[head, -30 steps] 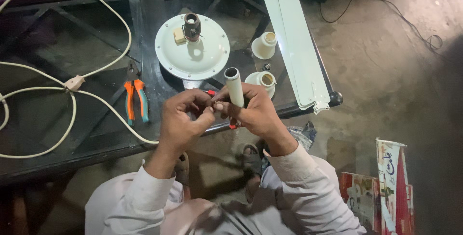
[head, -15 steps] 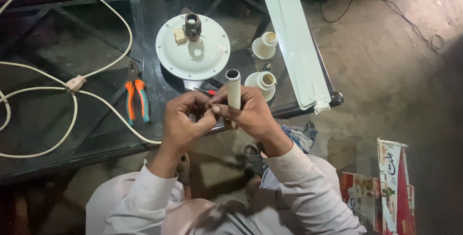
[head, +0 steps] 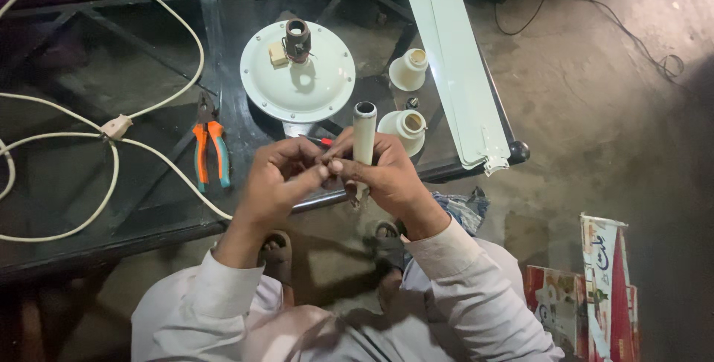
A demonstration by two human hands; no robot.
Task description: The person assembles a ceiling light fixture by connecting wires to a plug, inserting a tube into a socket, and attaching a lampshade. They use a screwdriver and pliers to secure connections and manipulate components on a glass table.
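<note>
A short cream-white metal tube (head: pixel 364 139) stands upright in the grip of a seated person, its open end above the fingers (head: pixel 338 166) and its lower end poking out just below them, over the near edge of a dark glass table (head: pixel 89 183); the right hand (head: pixel 387 176) is wrapped round the tube's middle, while the left hand (head: pixel 279 180) pinches its fingertips closed against the tube's left side, touching the right thumb, with a small red-tipped tool (head: pixel 321 141) showing just above the left fingers. The tube looks rigid, light and smooth-painted, so likely a little slippery, and best held round its middle as here. Beyond the fingers lies a round white fan motor housing (head: pixel 297 72); to their right, close by, two cream cup-shaped covers (head: pixel 405 128) (head: pixel 409 70) and, farther out, long white fan blades (head: pixel 461 72); to their left, orange-and-blue-handled pliers (head: pixel 210 150) and a looping white cable (head: pixel 111 154). Compared with a second ago, the tube stands a touch straighter and the left fingertips have closed in on it; the things on the table lie unchanged
</note>
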